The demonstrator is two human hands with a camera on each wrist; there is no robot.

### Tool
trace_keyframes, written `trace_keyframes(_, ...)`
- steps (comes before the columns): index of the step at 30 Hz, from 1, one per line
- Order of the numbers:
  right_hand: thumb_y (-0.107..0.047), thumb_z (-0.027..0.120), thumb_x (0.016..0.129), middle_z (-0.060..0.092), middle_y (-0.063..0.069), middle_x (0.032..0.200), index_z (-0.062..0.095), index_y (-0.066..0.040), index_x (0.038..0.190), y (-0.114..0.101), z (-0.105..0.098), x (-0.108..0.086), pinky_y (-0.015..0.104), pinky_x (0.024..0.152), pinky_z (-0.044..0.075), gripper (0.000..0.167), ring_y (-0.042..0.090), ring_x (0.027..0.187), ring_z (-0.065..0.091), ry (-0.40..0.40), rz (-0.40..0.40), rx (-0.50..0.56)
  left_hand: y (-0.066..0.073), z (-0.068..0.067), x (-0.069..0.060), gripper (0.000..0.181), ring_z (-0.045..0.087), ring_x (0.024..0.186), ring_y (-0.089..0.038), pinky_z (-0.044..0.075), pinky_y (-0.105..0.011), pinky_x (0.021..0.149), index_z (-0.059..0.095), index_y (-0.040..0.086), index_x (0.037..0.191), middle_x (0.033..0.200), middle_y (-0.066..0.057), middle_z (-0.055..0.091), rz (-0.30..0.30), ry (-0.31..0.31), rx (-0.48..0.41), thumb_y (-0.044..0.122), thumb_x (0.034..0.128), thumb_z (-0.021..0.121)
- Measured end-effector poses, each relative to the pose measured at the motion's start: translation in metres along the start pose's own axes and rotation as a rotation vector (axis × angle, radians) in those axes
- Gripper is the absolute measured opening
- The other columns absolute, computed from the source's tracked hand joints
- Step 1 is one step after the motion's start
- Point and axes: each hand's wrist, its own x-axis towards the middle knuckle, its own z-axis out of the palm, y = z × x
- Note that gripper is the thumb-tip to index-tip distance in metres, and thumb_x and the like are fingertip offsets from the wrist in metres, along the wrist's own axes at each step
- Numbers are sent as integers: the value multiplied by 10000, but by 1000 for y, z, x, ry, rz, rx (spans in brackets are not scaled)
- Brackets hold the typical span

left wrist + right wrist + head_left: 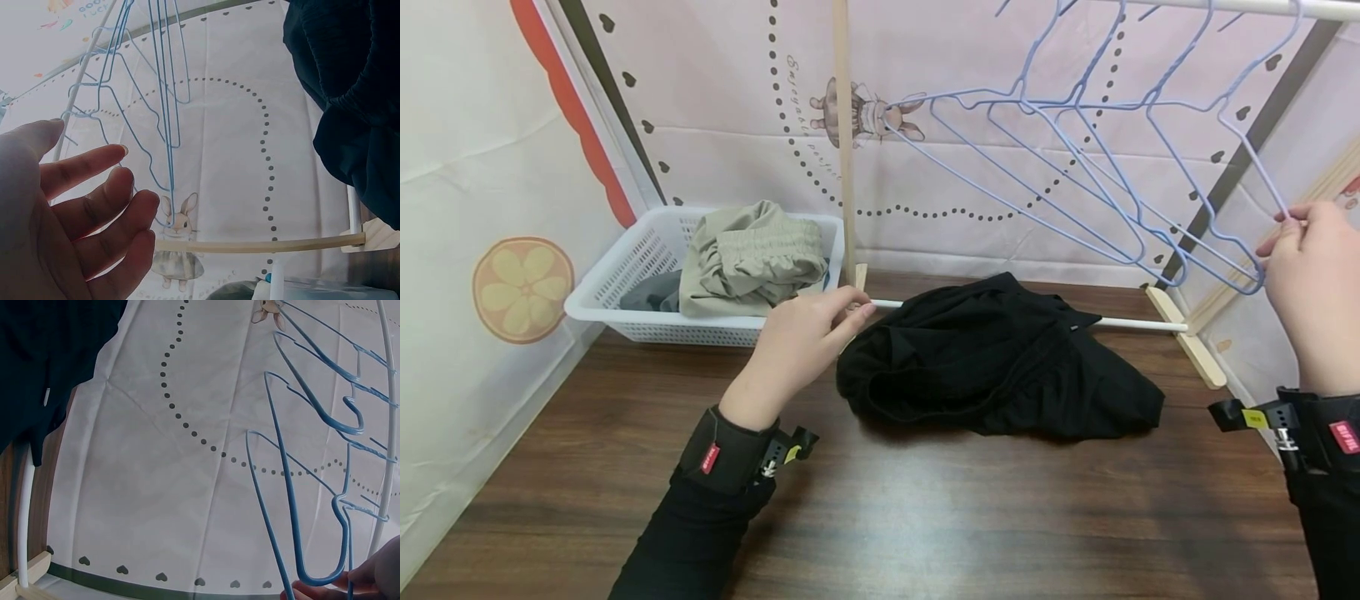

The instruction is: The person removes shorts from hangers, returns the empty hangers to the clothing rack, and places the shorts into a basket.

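Note:
My right hand (1318,283) pinches the lower corner of the rightmost blue wire hanger (1255,157); in the right wrist view its fingertips touch the hanger wire at the bottom edge. Several such hangers hang on the white upper rod (1232,7). My left hand (797,350) is held up by the wooden post, its fingers loosely bent. The left wrist view shows that hand (94,219) with nothing in it. Between the hands, a black garment (970,358) with a gathered waistband lies crumpled on the brown tabletop and over the low white bar (1142,324).
A white plastic basket (700,333) at back left holds a folded beige garment (767,258) and darker grey cloth (651,292). The wooden post (842,125) rises beside it. A wooden foot (1183,337) supports the rack at right, and printed cloth walls surround the table.

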Motion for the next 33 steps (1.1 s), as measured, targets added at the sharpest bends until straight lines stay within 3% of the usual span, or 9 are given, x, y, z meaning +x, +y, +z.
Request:
trace_keyframes(3,-209,208,1058,561,314,1093,420,128,1355,1,0,-1,148,513,278,497,164,692,449,7,3,6,0,0,1,312,533,638,-147,416,-339,560,690,202,1103,712,57,601,2,-5,-2,420,1015,485)
trace_keyframes(10,-230,267,1045,489,378,1241,370,109,1409,2,1,-7,191,593,271,508,507,1025,516,33,18,26,1,1,2,328,522,637,-148,414,-337,574,686,195,1118,686,59,570,3,-19,1,428,1016,481)
trace_keyframes(14,-233,305,1033,482,363,1252,349,91,1433,3,1,-9,164,584,255,517,487,1055,499,39,25,34,2,2,3,330,525,644,-151,414,-337,571,682,190,1124,693,55,575,-1,-30,4,430,1015,483)
trace_keyframes(19,-226,346,1016,494,332,1241,351,77,1441,4,0,-8,111,550,240,521,333,917,479,61,26,28,3,3,3,329,518,626,-150,400,-330,541,678,192,1131,684,59,566,-5,-43,4,429,1015,482)
trace_keyframes(22,-228,351,1012,486,333,1269,345,72,1447,2,0,-9,111,578,259,529,355,965,510,68,27,36,3,3,3,320,508,611,-151,390,-325,528,678,193,1133,671,61,555,-10,-49,4,422,1014,488)
trace_keyframes(24,-229,348,1010,442,332,1336,329,69,1458,0,0,-11,182,717,404,538,402,1115,499,73,37,51,3,3,3,313,504,605,-153,387,-325,525,680,193,1132,667,61,553,-13,-52,5,415,1013,495)
trace_keyframes(26,-236,343,1010,372,323,1416,308,61,1472,-1,0,-13,373,912,437,550,452,1285,385,78,49,62,3,3,3,308,506,608,-154,389,-325,527,681,192,1132,672,59,559,-14,-54,5,410,1013,499)
trace_keyframes(29,-250,348,1006,272,277,1503,288,36,1490,-4,-1,-16,624,1057,256,565,406,1393,232,90,66,83,3,3,3,308,511,614,-151,392,-324,532,679,191,1135,683,58,567,-17,-59,5,408,1013,499)
trace_keyframes(33,-256,358,1007,232,223,1543,289,-6,1504,-12,-4,-23,603,1097,167,561,348,1427,166,103,58,101,3,3,4,327,519,626,-146,396,-323,540,675,188,1142,697,55,576,-21,-67,4,422,1016,486)
